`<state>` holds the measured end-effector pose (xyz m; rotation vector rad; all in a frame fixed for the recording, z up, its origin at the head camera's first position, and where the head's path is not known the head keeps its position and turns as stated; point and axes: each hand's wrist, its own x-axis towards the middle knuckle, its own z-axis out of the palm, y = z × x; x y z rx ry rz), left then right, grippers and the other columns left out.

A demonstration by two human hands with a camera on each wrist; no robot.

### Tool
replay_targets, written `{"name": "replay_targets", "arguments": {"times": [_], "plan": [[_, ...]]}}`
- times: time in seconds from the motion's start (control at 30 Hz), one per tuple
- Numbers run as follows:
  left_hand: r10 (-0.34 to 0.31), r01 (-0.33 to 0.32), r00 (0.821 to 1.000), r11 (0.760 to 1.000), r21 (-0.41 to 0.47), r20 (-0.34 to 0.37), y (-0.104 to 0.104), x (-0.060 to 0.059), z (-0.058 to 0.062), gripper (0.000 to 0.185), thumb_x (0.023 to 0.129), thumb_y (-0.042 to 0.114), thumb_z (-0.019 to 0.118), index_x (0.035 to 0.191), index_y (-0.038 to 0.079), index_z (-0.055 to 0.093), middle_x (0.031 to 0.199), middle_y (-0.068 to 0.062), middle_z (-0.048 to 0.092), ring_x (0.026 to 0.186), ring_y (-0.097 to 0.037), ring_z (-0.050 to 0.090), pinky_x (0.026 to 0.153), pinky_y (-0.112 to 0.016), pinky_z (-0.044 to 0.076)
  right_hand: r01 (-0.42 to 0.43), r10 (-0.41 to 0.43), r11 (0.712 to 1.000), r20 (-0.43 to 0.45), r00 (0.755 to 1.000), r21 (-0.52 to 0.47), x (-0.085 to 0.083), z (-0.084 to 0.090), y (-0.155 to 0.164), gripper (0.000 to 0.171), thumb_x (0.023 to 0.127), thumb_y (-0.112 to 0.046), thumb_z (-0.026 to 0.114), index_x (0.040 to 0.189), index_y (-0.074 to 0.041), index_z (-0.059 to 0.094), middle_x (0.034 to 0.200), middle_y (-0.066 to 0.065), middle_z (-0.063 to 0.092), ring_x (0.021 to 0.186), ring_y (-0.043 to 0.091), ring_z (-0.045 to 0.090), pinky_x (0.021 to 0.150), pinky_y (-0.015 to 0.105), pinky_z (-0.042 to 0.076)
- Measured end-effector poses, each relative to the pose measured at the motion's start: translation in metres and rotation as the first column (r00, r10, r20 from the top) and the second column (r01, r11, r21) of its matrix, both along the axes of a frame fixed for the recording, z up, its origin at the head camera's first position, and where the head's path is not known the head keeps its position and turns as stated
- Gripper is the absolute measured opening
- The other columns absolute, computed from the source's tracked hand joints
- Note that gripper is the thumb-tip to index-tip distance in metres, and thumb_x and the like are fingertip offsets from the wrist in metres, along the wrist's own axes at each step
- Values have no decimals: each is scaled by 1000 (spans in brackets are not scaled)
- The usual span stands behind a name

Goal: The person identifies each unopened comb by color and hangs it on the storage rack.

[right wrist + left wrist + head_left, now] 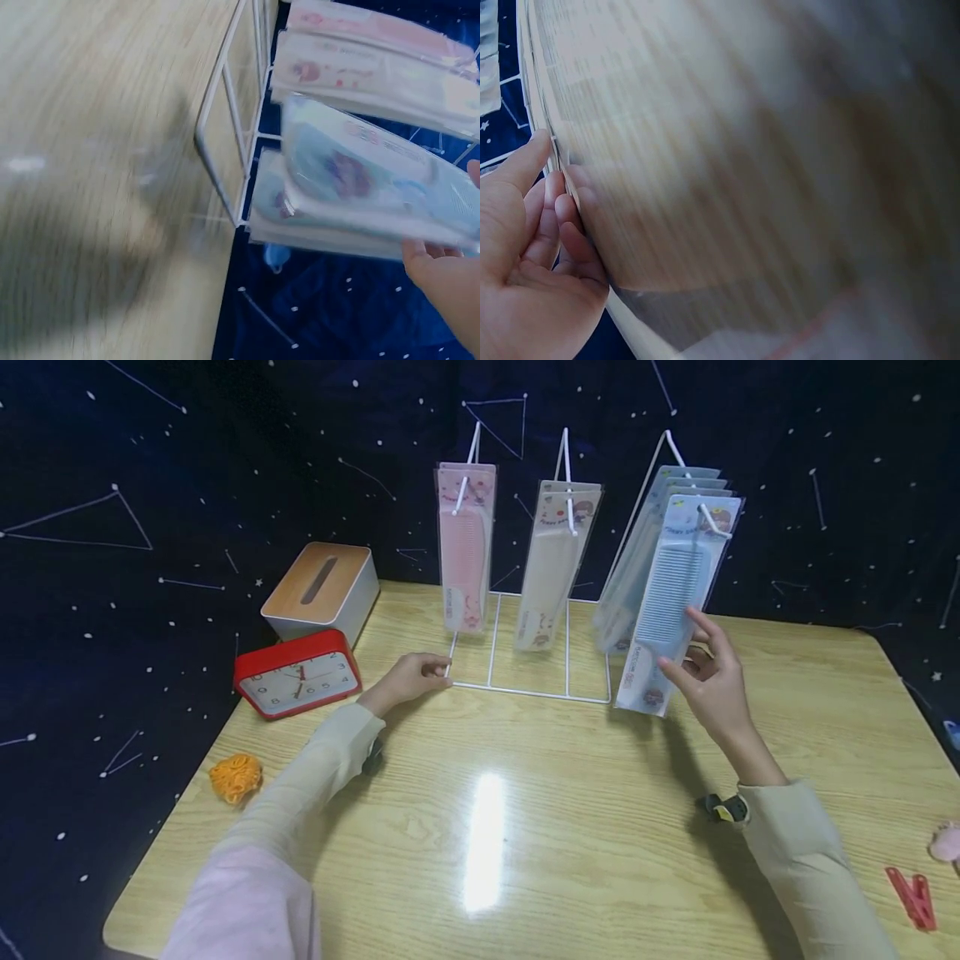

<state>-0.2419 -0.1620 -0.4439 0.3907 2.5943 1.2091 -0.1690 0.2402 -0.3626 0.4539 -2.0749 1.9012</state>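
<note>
- Right hand (712, 689) pinches blue comb pack's (671, 602) lower edge; the pack looks light, slick, floppy.
- Left hand (408, 678) grips rack (525, 691) base corner.

Head view: white wire rack (525, 687) stands on wooden table (525, 827) with three hooks carrying packaged combs: pink (465, 547), cream (551, 564), and a stack of blue. Left hand (408, 678) grips the rack's front-left base corner; right hand (712, 681) pinches the lower edge of the front blue comb pack (671, 602), which is tilted outward on its hook. Left of the rack: tissue box (322, 589), red clock (297, 675), orange rubber bands (236, 776); red clip (913, 897) near the right edge.
</note>
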Motion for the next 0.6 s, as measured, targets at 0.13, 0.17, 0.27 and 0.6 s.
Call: {"name": "replay_targets", "arguments": {"times": [0.13,0.17,0.27,0.6], "plan": [[-2,2,1000,1000,-3,-6,-1,1,0,44,88,12,68,127,-5,57,97,-11,62,90,-20,55,84,-31,46,-28,27,999,19,999,42,-12,-4,3,66,86,17,55,143,-12,40,116,1,50,99,9,56,86,12,45],[-3,3,1000,1000,-4,-8,-1,1,-1,44,88,12,68,127,-5,57,97,-11,62,90,-20,55,84,-31,46,-30,29,998,24,999,53,-16,-5,4,65,86,16,56,143,-12,40,116,0,51,101,9,55,86,12,44],[-6,6,1000,1000,-7,-6,-1,0,-2,44,88,13,68,127,-5,56,96,-10,61,90,-20,54,83,-30,46,-15,11,993,33,999,118,-23,-6,7,62,88,11,57,143,-12,40,120,-2,50,106,10,52,89,12,43],[-10,10,1000,1000,11,10,-2,0,-3,44,89,15,67,128,-4,56,97,-10,61,90,-20,54,84,-31,45,19,-52,968,128,990,248,-33,-16,17,57,91,0,60,143,-12,41,121,-6,46,110,11,47,88,9,40]]}}
